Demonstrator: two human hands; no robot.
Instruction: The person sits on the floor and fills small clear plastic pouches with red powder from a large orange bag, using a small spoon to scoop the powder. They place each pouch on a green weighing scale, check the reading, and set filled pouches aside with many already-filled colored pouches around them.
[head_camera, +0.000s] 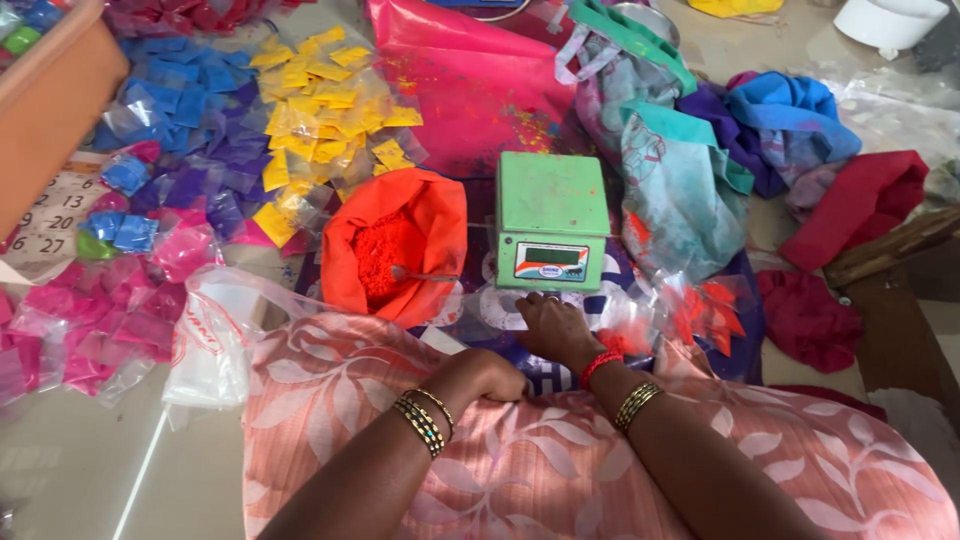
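Our right hand (553, 328) lies palm down with its fingers (540, 303) stretched forward and loosely together, their tips just short of the front edge of the green weighing scale (551, 220); whether they pinch anything we cannot tell. Our left hand (487, 378) is curled into a loose fist, knuckles resting on the pink leaf-patterned cloth (540, 450) over our lap, fingers tucked under and out of sight. Both wrists carry gold bangles, and the right also has a red band. The scale sits directly ahead of the right fingertips, its long axis running away from us, its display panel facing us and its flat green platform toward the far end. Just left of it stands an open orange bag (395, 245) of orange-red powder with a small spoon (420, 273) lying in it, handle pointing right toward the scale. To the right of the right hand lie small clear packets of orange powder (700, 305). Farther out on the floor, heaps of filled packets are spread: yellow (320, 100), blue and purple (185, 120), and pink (90, 320) at the left. Crumpled cloths in teal, blue and red lie at the right, and a white plastic bag (210, 350) sits beside our left knee.
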